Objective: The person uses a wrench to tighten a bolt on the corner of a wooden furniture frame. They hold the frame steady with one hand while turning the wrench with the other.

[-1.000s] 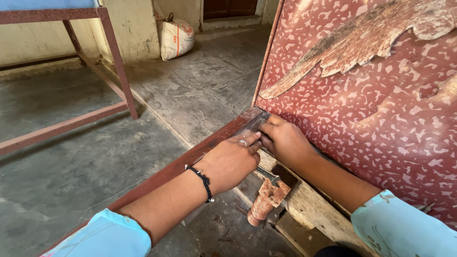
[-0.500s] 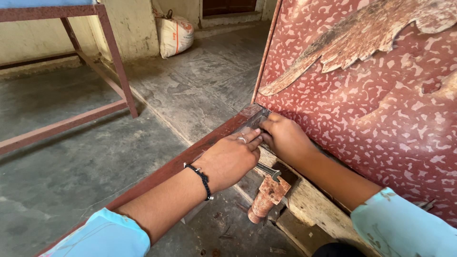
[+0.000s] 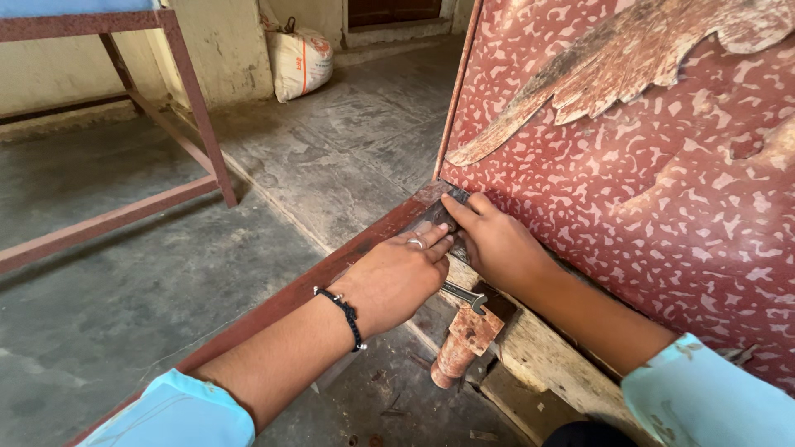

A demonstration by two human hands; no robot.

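A large red speckled panel [image 3: 662, 190] stands tilted at the right, its surface peeled away in a long patch. At its lower left corner lies a dark flat metal piece [image 3: 432, 215], on a red-brown metal frame bar [image 3: 273, 302]. My left hand [image 3: 397, 277], with a ring and a black wrist band, rests its fingertips on that piece from below. From the right, my right hand [image 3: 497, 244] pinches the same piece against the panel's edge. How much of the piece lies under the fingers is hidden.
A steel spanner [image 3: 464, 296] and a rusty cylindrical part [image 3: 460, 343] lie just under my hands, beside a worn wooden plank [image 3: 546, 364]. A red metal stand [image 3: 186, 91] is at the far left, a white sack [image 3: 298, 62] by the back wall.
Both hands have slid slightly up the bar toward the panel's corner, and the fingers now sit closer over the dark piece. Nothing else has moved.
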